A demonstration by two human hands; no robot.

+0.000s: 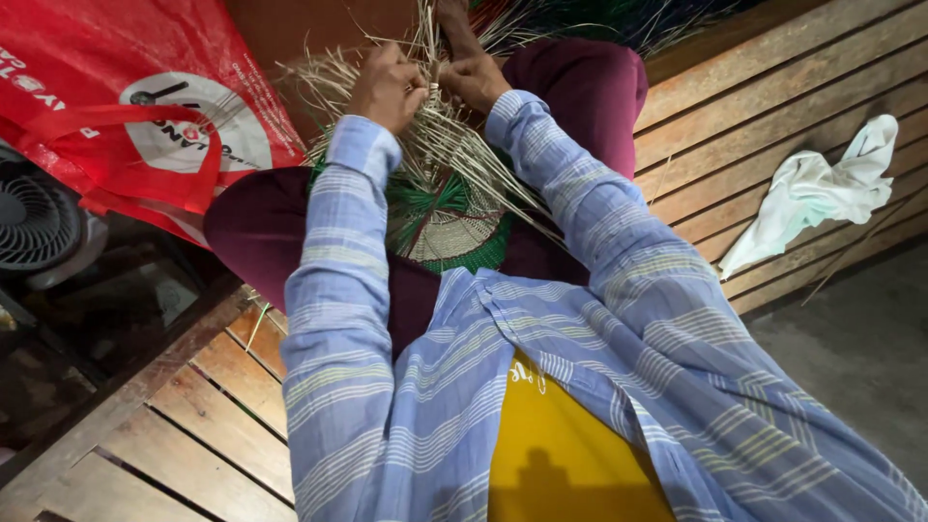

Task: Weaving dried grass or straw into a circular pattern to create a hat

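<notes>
Right now both hands are busy far up in the picture, above the person's lap. The left hand (387, 85) is curled shut around a bunch of pale straw strands (454, 145). The right hand (474, 77) is just beside it, with its fingers pinched closed on more of the same strands.

Lower down, the strands join a round woven piece (454, 232) that rests on the lap between the dark red knees. It has a pale middle and green weaving around it.

I think the straw is very light and thin. It looks bendy, but dry too, so a sharp fold could snap it. Loose ends stick out every way and could slip or tangle. A good place to hold seems to be close to the woven part, where the strands are packed tight, with a soft pinch and not a hard squeeze.

A red bag (145, 106) lies on the left, with a small fan (34, 222) near it. A white cloth (822, 188) lies on the wooden slats (715, 126) on the right.
</notes>
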